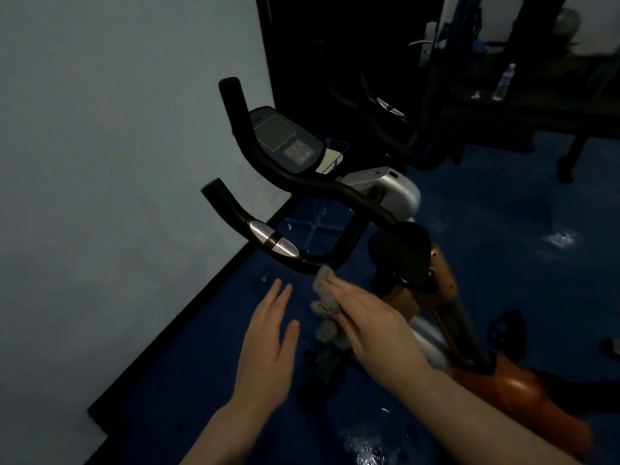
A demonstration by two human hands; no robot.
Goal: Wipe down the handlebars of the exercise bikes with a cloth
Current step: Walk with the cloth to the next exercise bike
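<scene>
**Cloth at the near handlebar, other hand free**

The right hand (372,317) reaches in from five o'clock, forearm stretched long across the lower frame, palm turned left, fingers closed round a crumpled grey cloth (327,303). The top of the cloth touches the underside of the black handlebar (302,260) where the near bar curves toward the stem; the rest of it hangs bunched below the fingers.

The left hand (268,340) comes up from six o'clock, flat and open, fingers straight and slightly spread, pointing to twelve o'clock. It holds nothing and sits just below the bar, apart from it, to the nine o'clock side of the cloth.

On the bar, at ten o'clock from the cloth, lies a silver grip sensor (273,242). The console (285,139) with its grey screen stands further off at twelve o'clock between the upturned bar ends. The orange bike frame (443,280) runs down toward four o'clock over the blue floor (201,364).
</scene>
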